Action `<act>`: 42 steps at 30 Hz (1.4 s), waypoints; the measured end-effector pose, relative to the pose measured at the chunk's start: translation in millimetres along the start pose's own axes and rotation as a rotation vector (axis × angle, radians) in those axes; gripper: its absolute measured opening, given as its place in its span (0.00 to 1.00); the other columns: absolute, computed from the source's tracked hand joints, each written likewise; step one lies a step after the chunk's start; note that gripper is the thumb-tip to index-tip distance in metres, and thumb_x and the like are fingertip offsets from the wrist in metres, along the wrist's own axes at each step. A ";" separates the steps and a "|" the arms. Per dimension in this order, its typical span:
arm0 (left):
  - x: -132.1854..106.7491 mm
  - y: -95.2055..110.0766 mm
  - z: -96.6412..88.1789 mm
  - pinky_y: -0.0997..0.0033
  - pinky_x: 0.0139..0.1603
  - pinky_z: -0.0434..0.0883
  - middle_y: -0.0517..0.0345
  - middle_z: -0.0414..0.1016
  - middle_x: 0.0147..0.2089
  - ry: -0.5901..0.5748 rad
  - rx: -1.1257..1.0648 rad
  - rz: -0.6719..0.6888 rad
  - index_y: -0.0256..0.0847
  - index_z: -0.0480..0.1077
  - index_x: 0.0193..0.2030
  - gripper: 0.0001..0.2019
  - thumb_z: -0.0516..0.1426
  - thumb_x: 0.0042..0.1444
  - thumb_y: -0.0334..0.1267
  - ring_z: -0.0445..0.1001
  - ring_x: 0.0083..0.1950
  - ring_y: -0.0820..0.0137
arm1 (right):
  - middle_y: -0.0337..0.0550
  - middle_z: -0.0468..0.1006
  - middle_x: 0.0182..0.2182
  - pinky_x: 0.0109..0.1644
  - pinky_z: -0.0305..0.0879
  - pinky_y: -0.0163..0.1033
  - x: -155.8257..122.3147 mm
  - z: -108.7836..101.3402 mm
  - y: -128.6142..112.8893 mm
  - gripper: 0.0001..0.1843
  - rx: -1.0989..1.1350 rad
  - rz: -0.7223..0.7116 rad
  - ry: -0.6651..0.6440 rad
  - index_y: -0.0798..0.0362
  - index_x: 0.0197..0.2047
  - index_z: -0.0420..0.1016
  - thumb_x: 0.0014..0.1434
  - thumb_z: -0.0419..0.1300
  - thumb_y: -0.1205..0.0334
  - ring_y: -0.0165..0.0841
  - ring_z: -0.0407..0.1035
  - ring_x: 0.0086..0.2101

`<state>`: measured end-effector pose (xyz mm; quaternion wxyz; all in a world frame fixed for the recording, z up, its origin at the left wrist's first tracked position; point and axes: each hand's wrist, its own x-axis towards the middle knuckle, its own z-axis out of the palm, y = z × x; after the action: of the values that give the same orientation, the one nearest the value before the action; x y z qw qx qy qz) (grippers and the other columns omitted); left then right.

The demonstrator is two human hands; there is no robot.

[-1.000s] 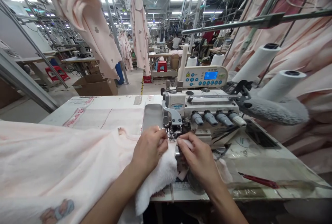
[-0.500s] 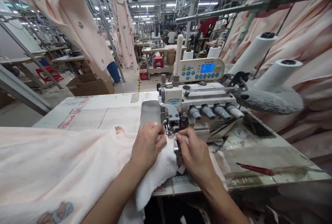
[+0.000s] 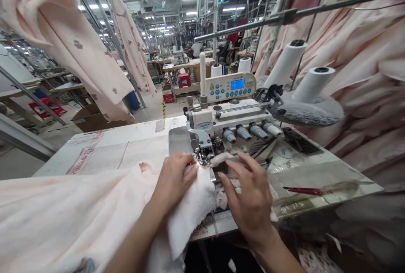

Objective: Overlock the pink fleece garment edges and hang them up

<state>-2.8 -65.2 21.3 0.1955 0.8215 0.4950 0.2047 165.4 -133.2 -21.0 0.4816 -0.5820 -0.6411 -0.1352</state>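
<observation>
A pale pink fleece garment (image 3: 69,209) lies across the sewing table, its folded white edge (image 3: 193,205) fed under the presser foot (image 3: 202,155) of a white overlock machine (image 3: 230,125). My left hand (image 3: 174,178) presses flat on the fabric just left of the presser foot. To the right of the foot my right hand (image 3: 249,197) hovers with fingers spread, holding nothing, over loose fabric trimmings (image 3: 226,188).
Red-handled snips (image 3: 303,190) lie on the table (image 3: 126,146) at the right. Thread cones (image 3: 311,85) stand behind the machine, its control panel (image 3: 229,87) above. Pink garments (image 3: 85,58) hang at left, with more fabric at right. Cardboard boxes sit on the floor beyond.
My right hand has let go of the fabric edge at the presser foot and pulled back with its fingers opened. The camera view shifted right; the left hand stays pressed on the fabric.
</observation>
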 end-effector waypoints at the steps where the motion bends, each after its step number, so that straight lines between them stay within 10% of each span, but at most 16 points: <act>1: 0.3 -0.8 0.1 0.64 0.43 0.62 0.58 0.70 0.35 0.010 -0.028 -0.004 0.40 0.67 0.32 0.05 0.52 0.58 0.35 0.67 0.41 0.65 | 0.54 0.71 0.46 0.48 0.63 0.43 -5.3 -3.1 -0.3 0.10 0.040 0.007 0.026 0.55 0.46 0.70 0.62 0.57 0.61 0.41 0.66 0.47; 8: 0.2 -2.3 4.5 0.64 0.45 0.62 0.59 0.71 0.36 0.046 -0.058 -0.013 0.41 0.68 0.33 0.06 0.52 0.57 0.36 0.68 0.42 0.66 | 0.40 0.66 0.20 0.29 0.55 0.36 -37.7 26.0 -7.1 0.34 0.614 0.514 -0.628 0.53 0.19 0.60 0.64 0.37 0.37 0.33 0.61 0.25; 12: -3.4 0.9 4.3 0.62 0.47 0.61 0.59 0.71 0.38 0.053 -0.058 -0.031 0.41 0.68 0.33 0.06 0.52 0.58 0.37 0.68 0.43 0.65 | 0.36 0.62 0.20 0.26 0.51 0.33 -32.4 27.3 -16.9 0.27 0.924 0.815 -0.498 0.55 0.22 0.63 0.58 0.53 0.39 0.29 0.56 0.24; 20: -6.4 3.0 8.4 0.62 0.46 0.61 0.60 0.70 0.37 0.084 -0.078 -0.067 0.40 0.66 0.32 0.06 0.53 0.58 0.37 0.68 0.42 0.65 | 0.36 0.65 0.21 0.25 0.54 0.32 -36.8 13.1 -6.4 0.17 0.851 0.874 -0.435 0.55 0.31 0.70 0.55 0.60 0.47 0.29 0.58 0.23; 24: -2.2 0.9 8.5 0.64 0.44 0.60 0.60 0.70 0.35 0.075 -0.119 -0.078 0.40 0.66 0.31 0.06 0.53 0.57 0.38 0.68 0.40 0.66 | 0.35 0.68 0.24 0.25 0.58 0.31 -34.4 9.1 -3.7 0.20 0.693 0.674 -0.440 0.49 0.54 0.68 0.60 0.56 0.53 0.30 0.63 0.25; 28: 3.3 -0.7 7.7 0.66 0.42 0.60 0.61 0.70 0.32 0.068 -0.135 -0.068 0.40 0.66 0.30 0.06 0.53 0.56 0.38 0.68 0.38 0.67 | 0.44 0.78 0.43 0.39 0.67 0.35 -19.3 2.5 -3.1 0.19 0.636 0.523 -0.585 0.46 0.55 0.72 0.62 0.52 0.57 0.36 0.71 0.41; 37: 16.0 -1.4 8.7 0.68 0.38 0.60 0.62 0.69 0.30 0.114 -0.079 -0.113 0.40 0.66 0.27 0.05 0.53 0.53 0.33 0.68 0.36 0.69 | 0.43 0.78 0.34 0.28 0.61 0.34 -9.6 12.7 -4.4 0.19 0.671 0.692 -0.517 0.50 0.51 0.74 0.59 0.54 0.55 0.30 0.66 0.26; 42: 18.0 -2.4 5.3 0.65 0.41 0.62 0.59 0.69 0.33 0.146 0.039 -0.048 0.39 0.68 0.29 0.06 0.54 0.56 0.33 0.68 0.38 0.67 | 0.29 0.61 0.19 0.21 0.50 0.29 -11.3 14.0 -7.7 0.14 0.842 0.814 -0.471 0.51 0.46 0.64 0.59 0.56 0.54 0.25 0.55 0.19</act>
<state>5.9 -48.7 18.1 0.1477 0.7958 0.5315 0.2498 150.7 -132.1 -33.8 0.5281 -0.5541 -0.4553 0.4547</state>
